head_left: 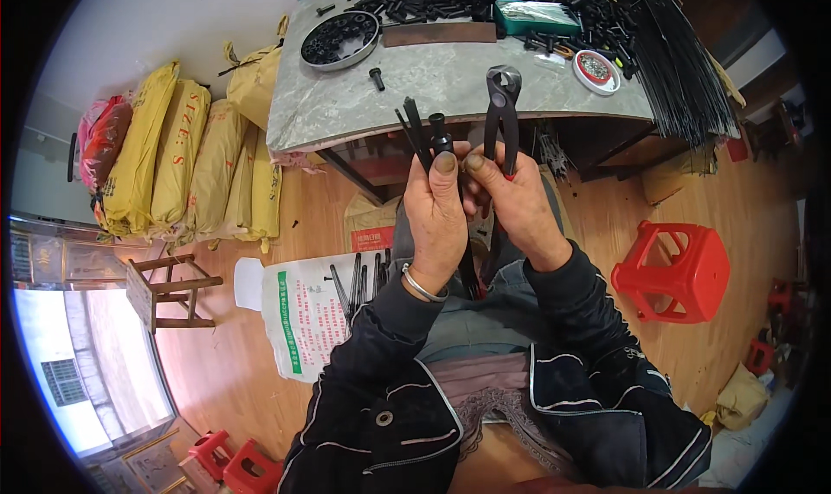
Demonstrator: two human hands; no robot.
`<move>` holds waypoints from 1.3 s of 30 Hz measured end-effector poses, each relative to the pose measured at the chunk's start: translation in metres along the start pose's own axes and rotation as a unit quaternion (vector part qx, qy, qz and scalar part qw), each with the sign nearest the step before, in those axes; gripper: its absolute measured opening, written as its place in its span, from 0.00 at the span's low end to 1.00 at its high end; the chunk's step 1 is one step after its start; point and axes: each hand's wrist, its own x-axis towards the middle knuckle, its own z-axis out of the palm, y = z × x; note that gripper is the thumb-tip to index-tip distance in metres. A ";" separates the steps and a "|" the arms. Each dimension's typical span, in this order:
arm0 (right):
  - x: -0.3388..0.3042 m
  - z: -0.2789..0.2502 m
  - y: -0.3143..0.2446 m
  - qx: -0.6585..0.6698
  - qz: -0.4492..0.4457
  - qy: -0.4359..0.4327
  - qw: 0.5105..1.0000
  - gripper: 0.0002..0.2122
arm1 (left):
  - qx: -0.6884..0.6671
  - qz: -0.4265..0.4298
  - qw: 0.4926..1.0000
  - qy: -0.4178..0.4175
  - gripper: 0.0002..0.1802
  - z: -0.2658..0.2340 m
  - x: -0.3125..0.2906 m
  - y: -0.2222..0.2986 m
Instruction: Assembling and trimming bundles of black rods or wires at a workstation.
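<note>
Left hand (438, 213) grasps slim black rods (415, 129) and a black knobbed part (440, 132), while right hand (519, 202) clutches dark pincers (501, 109).

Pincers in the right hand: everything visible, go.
The pincers look like dark metal, with a rounded, greyer head and two long handles spreading below the pivot. The right hand grips the handles, hiding part of them; a bit of red shows there. The head points up and away from the wearer, seen against the grey tabletop. Whether the jaws meet is unclear.
</note>
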 end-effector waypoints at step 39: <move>-0.008 -0.005 0.009 -0.042 -0.087 0.028 0.995 0.07 | -0.015 -0.040 0.997 -0.057 0.29 -0.005 0.002 -0.001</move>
